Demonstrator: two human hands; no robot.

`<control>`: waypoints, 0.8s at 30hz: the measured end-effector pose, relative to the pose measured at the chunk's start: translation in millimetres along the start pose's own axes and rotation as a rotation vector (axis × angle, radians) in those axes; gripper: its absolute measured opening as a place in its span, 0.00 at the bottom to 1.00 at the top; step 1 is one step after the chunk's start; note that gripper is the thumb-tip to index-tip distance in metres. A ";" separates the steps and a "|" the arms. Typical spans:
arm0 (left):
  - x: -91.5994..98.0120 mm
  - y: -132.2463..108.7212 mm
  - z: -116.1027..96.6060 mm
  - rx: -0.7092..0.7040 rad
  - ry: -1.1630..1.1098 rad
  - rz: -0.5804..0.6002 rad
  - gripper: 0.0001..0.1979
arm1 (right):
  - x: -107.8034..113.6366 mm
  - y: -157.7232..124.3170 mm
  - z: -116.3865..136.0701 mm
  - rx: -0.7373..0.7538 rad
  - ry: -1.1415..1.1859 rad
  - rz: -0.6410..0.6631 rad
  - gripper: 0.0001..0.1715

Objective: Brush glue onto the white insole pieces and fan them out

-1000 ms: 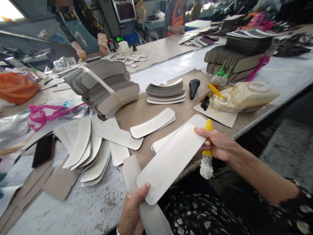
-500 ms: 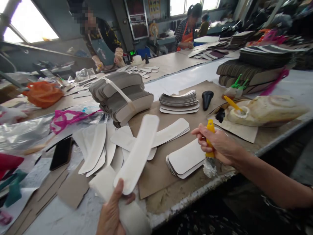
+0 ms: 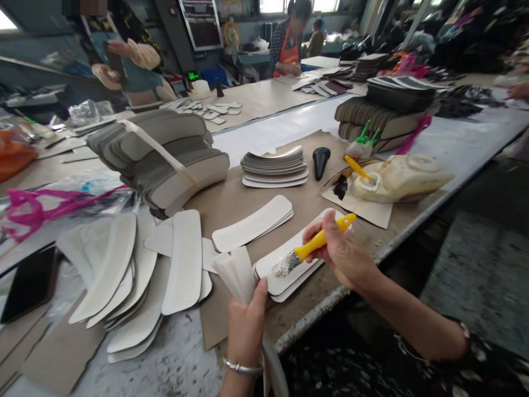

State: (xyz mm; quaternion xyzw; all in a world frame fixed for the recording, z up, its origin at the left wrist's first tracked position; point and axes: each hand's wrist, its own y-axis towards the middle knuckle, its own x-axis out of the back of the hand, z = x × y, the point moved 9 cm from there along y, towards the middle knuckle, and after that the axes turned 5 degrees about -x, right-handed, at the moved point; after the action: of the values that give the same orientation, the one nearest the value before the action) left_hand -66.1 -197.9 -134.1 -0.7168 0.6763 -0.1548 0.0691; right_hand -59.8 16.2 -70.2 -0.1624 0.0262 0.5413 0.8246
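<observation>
Working at a long white table (image 3: 182,358), reaching over a brown sheet (image 3: 309,196) with the fingers of the left hand (image 3: 247,328) and the right hand (image 3: 345,253). Facing a strapped bundle of curved grey panels (image 3: 182,135) beyond the left fingers, and a yellowed plastic jug (image 3: 409,176) beyond the right ones. Touching the left end of a low stack of rounded white panels (image 3: 297,272), beneath the right fingers, with the left thumb. Clasping limp pale strips (image 3: 236,270) in the left fingers, mostly too hidden to tell their spread. Pinching a yellow-handled brush (image 3: 312,245) between right thumb and fingertips, resting white-coated bristles (image 3: 284,266) on the top panel, just right of the left thumb.
</observation>
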 end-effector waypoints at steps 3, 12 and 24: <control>-2.3 3.1 4.7 -0.012 0.051 0.052 0.16 | -5.8 0.8 -18.4 -0.028 -0.027 0.035 0.28; 4.2 1.7 14.0 0.063 0.183 0.030 0.17 | 26.2 -2.1 11.6 0.211 -0.474 -0.090 0.21; 7.2 -2.6 11.7 0.162 0.219 0.023 0.18 | 62.9 -14.4 75.1 0.704 -0.970 -0.293 0.10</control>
State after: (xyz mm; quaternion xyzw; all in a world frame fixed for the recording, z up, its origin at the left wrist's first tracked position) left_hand -59.7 -206.1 -143.4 -0.6797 0.6735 -0.2853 0.0543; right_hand -30.8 88.9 -9.6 0.3825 -0.1973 0.3935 0.8124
